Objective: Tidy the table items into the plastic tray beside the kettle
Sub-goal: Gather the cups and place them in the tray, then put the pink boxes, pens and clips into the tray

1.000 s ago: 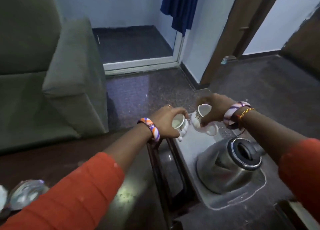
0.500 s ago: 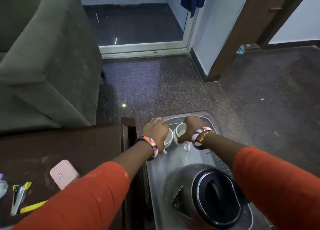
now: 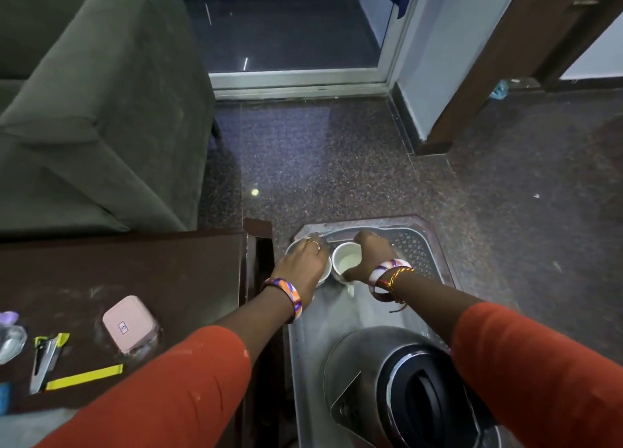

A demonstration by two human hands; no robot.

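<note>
Dark tabletop (image 3: 141, 272) at lower left; both hands, left (image 3: 305, 262) and right (image 3: 365, 257), each grip a white cup (image 3: 347, 262) over the tray (image 3: 413, 245) beyond the kettle (image 3: 404, 387); cups nearly touching may clink or tip

1 second ago the left hand (image 3: 305, 262) and the right hand (image 3: 365, 257) held the 2 white cups tilted in the air above the tray's (image 3: 418, 245) far end, the left cup (image 3: 323, 272) and the right cup (image 3: 347, 262) mouth to mouth. Now both cups stand upright side by side on the tray floor beyond the kettle (image 3: 404, 390), each hand gripping its cup from above. The view has tipped downward, so the dark table (image 3: 135, 279) with the pink case (image 3: 129, 324) shows at left.
</note>
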